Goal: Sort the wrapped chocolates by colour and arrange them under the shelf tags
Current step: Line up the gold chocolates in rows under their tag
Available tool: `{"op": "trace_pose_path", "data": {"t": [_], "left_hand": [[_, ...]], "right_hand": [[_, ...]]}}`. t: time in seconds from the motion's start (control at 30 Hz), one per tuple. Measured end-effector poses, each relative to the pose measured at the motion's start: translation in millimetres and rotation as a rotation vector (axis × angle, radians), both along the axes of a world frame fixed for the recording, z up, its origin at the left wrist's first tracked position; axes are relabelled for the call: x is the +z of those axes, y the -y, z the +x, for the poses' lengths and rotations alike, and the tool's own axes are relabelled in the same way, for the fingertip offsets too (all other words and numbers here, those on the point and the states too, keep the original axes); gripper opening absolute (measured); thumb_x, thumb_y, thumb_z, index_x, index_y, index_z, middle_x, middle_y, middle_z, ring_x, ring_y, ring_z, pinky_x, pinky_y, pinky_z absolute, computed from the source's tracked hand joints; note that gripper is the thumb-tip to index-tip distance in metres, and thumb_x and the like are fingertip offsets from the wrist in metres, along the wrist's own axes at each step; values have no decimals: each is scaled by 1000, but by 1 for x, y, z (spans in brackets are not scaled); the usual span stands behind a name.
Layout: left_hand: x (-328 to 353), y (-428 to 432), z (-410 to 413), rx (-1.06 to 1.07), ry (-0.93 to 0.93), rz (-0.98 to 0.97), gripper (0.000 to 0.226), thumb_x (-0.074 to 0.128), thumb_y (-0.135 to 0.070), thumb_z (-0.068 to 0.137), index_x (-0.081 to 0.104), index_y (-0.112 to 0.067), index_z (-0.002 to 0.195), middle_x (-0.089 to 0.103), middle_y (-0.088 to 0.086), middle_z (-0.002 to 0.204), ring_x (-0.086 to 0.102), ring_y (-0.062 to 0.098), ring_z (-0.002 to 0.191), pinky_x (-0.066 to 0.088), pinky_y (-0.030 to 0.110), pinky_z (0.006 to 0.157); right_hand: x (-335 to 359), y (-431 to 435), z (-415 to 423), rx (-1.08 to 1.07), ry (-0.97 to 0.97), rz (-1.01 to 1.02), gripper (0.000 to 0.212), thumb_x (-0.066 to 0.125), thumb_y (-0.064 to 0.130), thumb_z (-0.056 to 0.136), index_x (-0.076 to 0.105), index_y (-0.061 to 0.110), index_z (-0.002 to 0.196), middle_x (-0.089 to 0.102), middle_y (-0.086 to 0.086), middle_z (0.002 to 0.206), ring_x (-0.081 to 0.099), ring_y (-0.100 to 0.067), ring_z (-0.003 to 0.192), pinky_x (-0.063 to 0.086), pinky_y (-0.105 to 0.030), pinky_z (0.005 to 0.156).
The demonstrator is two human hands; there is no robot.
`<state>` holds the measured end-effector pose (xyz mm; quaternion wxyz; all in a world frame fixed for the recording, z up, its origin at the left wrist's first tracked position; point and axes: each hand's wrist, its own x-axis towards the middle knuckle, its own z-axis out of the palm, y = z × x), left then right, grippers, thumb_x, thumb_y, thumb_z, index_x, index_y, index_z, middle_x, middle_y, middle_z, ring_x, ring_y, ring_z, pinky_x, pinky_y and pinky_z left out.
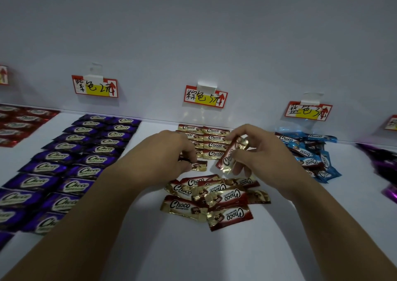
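Under the middle shelf tag (205, 97) lie two short columns of brown-and-gold Choco chocolates (214, 137). My left hand (171, 149) presses its curled fingertips on a brown-and-gold chocolate (198, 165) flat on the white shelf at the foot of the left column. My right hand (255, 149) pinches another brown-and-gold chocolate (229, 154), held tilted just above the shelf beside the right column. A loose heap of the same chocolates (214, 197) lies in front of both hands.
Purple chocolates (81, 158) lie in neat rows under the left tag (94, 86). Blue ones (311, 154) are piled under the right tag (308, 111). Red ones (19, 123) lie far left, dark purple ones (384, 166) far right. The white shelf (193, 255) meets a white back wall.
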<state>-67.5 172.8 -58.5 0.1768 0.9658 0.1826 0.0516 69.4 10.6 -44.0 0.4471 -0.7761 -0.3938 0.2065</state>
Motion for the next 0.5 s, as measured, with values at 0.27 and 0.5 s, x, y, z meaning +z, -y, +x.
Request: {"op": "trace_pose_path", "data": {"t": [0.27,0.5], "left_hand": [[1,-1,-2,11,2,-25,11,70,-30,85,70,-35,95,59,-17,99,55,2,88,45,20,76],[2,-1,-3,51,-27,-16,24,70,-33,85,66,-39,108,59,-16,108,53,4,91,45,23,77]], "right_hand": [[-10,-8,-4,4,283,-235,12,72,26,83,60,27,80,64,11,80,60,-7,78,54,-32,74],[-4,-12,-8,97,615,-384,14,67,43,85,63,37,97,52,16,97,45,-2,87,35,-21,63]]}}
